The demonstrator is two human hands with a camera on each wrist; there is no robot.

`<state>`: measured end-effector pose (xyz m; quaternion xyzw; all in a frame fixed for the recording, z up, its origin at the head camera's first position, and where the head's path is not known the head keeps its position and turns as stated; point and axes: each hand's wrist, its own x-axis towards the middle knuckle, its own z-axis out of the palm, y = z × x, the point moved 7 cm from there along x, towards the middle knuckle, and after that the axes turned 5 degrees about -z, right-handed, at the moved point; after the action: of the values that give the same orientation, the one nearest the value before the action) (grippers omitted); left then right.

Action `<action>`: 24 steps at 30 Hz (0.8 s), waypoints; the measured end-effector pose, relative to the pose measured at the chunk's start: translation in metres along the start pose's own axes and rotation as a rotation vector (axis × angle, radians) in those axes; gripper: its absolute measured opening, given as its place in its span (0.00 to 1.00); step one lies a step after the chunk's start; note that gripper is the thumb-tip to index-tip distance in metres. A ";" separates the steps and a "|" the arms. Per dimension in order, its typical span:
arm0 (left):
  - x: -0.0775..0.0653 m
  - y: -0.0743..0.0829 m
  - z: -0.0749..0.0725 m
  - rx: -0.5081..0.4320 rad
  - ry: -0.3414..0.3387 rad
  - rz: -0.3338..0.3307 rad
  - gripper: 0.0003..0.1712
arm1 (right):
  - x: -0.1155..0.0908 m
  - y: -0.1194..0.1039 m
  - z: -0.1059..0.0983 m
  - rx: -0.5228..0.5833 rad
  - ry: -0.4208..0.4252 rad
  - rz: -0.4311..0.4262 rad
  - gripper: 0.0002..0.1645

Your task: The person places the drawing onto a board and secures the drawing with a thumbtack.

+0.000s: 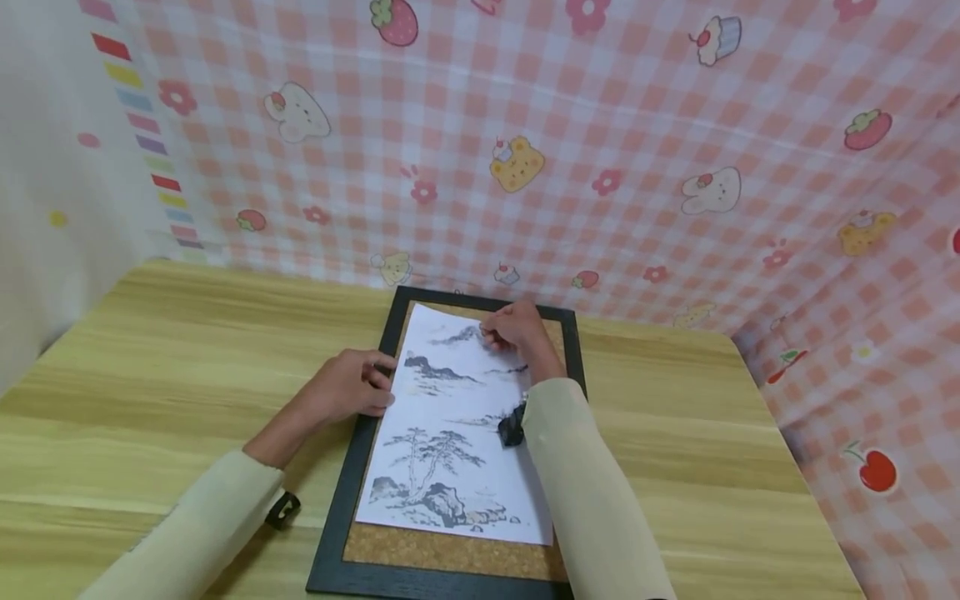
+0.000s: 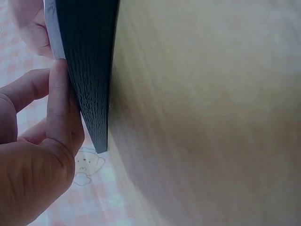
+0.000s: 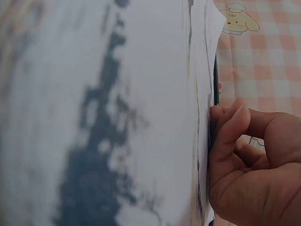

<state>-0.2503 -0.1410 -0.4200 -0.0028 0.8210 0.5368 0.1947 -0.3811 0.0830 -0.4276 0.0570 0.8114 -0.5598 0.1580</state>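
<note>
A sheet of paper [image 1: 442, 408] printed with an ink landscape of hills, trees and rocks lies on a cork board [image 1: 427, 546] in a black frame [image 1: 345, 500]. At the sheet's left edge, my left hand [image 1: 352, 383] rests thumb and fingertips, next to the frame's side. The left wrist view shows the hand's fingers [image 2: 59, 94] extended along the frame's edge. My right hand [image 1: 517, 329] is at the sheet's upper right, fingers curled against the paper near its top edge. I cannot tell whether something small is between those fingertips.
The board lies on a wood-grain table [image 1: 172, 350], its far end close to a pink checked cloth [image 1: 465, 108] with cartoon prints. More checked cloth [image 1: 885, 358] hangs along the right side. A small black device [image 1: 512, 427] on the right wrist overlaps the sheet.
</note>
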 end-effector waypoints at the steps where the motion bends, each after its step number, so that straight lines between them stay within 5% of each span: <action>1: 0.000 0.001 0.000 0.001 -0.001 0.002 0.31 | 0.000 0.000 0.000 0.005 0.001 -0.003 0.10; 12: 0.001 0.000 -0.001 0.023 0.005 -0.003 0.31 | 0.001 0.005 -0.004 0.013 0.014 0.013 0.15; 24: 0.001 0.002 0.000 0.016 -0.015 0.020 0.31 | 0.003 0.003 -0.003 0.059 0.013 -0.001 0.08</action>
<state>-0.2519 -0.1400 -0.4185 0.0111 0.8238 0.5320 0.1955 -0.3836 0.0871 -0.4302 0.0650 0.7957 -0.5831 0.1506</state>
